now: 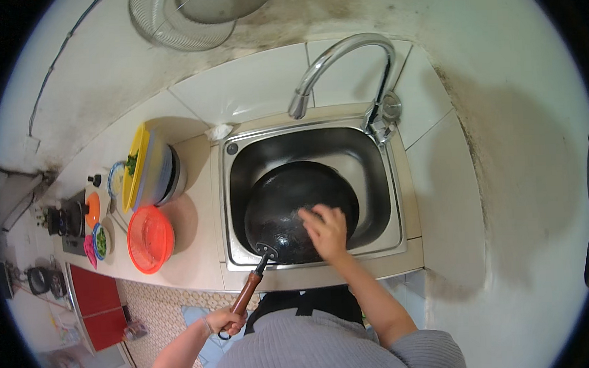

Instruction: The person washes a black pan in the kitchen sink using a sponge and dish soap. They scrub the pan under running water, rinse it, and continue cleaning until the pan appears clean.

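A black wok (290,199) rests in the stainless steel sink (373,180), its round dark surface wet and shiny near the handle. Whether that is the inner or outer face, I cannot tell. Its wooden handle (247,292) juts over the front edge of the counter towards me. My left hand (228,320) is wrapped around the lower end of this handle. Over the right part of the wok is my right hand (328,229), fingers bent and apart, with nothing visible in it. Whether the fingertips touch the metal is unclear.
The chrome faucet (340,51) arches above the sink's back right, no water visible. Left on the counter (197,213) stand a red plastic basket (151,239), stacked containers topped by a yellow basket (138,166), and a bowl of chopped greens (101,242). A stove (69,223) lies farther left.
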Motion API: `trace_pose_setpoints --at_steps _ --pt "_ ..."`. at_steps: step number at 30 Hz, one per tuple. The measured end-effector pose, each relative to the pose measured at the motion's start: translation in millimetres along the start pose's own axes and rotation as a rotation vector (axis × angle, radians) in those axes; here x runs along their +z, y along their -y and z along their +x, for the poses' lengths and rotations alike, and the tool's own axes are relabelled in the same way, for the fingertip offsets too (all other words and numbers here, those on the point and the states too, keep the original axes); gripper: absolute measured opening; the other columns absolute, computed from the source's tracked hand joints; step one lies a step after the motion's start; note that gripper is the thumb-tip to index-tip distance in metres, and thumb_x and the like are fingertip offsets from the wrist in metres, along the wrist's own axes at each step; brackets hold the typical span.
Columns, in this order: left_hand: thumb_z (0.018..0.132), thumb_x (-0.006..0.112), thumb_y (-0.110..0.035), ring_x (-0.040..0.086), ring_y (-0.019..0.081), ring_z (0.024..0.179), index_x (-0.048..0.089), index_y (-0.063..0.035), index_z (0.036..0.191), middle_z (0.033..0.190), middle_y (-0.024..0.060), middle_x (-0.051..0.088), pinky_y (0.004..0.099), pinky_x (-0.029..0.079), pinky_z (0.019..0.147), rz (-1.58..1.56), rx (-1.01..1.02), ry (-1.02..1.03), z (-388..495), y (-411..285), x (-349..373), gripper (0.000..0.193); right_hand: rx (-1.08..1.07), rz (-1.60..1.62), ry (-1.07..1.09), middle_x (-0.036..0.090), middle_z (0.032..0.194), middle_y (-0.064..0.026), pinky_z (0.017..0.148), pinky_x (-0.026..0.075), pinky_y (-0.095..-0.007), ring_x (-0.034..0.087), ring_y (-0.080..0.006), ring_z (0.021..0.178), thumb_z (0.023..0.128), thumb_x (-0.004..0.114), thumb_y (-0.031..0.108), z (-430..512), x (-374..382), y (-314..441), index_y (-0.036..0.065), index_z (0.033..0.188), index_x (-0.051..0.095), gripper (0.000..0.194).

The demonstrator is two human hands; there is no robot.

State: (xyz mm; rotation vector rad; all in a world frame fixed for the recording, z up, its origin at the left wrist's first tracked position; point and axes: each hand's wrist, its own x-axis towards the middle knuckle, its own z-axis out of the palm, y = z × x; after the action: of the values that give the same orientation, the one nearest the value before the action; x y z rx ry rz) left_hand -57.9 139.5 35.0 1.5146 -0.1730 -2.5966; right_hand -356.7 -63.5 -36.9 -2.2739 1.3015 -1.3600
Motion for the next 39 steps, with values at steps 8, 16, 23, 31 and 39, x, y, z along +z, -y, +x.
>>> trace_pose_setpoints --at_steps 8,16,23,31,39 --pt "0.08 0.055 -0.004 0.035 0.0092 0.039 0.036 -0.0085 0.08 0.051 -0.001 0.035 0.0233 0.027 0.038 -0.17 -0.074 0.108 -6.1 -9.6 -13.0 0.019 0.631 0.165 -0.081 0.057 0.091 -0.0127 0.071 0.045 -0.0387 0.056 -0.0298 0.08 0.077 0.063 0.01 24.0 12.2 -122.2 0.011 0.101 0.065 0.024" --pt "0.082 0.054 -0.005 0.033 0.0084 0.041 0.037 -0.0085 0.08 0.053 -0.0019 0.033 0.0228 0.025 0.037 -0.272 -0.034 0.152 -16.2 -17.2 -6.9 0.018 0.211 -0.243 0.192 0.053 0.084 -0.0055 0.061 0.038 -0.0401 0.05 -0.0275 0.076 0.07 0.061 0.013 48.1 2.0 24.2 0.023 0.098 0.063 0.03" --pt "0.08 0.054 -0.005 0.031 0.0078 0.041 0.038 -0.0071 0.081 0.053 -0.0019 0.035 0.0229 0.025 0.037 -0.283 -0.086 0.197 -16.0 -18.4 -10.0 0.015 0.652 0.127 0.029 0.059 0.089 -0.0128 0.074 0.046 -0.0403 0.057 -0.0318 0.085 0.076 0.065 0.014 53.3 26.8 -143.9 0.012 0.102 0.066 0.026" --pt "0.082 0.051 -0.003 0.032 0.0075 0.041 0.036 -0.0075 0.08 0.054 -0.0016 0.035 0.0216 0.024 0.037 -0.392 -0.069 0.242 -23.8 -24.6 2.3 0.016 0.001 -0.067 0.044 0.056 0.082 -0.0065 0.06 0.041 -0.0402 0.052 -0.0254 0.072 0.069 0.062 0.017 64.4 -15.2 38.7 0.016 0.09 0.064 0.021" --pt "0.083 0.049 -0.004 0.031 0.0076 0.04 0.037 -0.0077 0.082 0.054 -0.0017 0.036 0.0219 0.023 0.036 -0.47 -0.092 0.311 -26.7 -31.6 -0.2 0.012 0.611 0.058 -0.009 0.056 0.096 -0.0138 0.075 0.043 -0.0396 0.054 -0.0313 0.086 0.077 0.064 0.016 36.3 21.5 -142.2 0.015 0.107 0.064 0.031"
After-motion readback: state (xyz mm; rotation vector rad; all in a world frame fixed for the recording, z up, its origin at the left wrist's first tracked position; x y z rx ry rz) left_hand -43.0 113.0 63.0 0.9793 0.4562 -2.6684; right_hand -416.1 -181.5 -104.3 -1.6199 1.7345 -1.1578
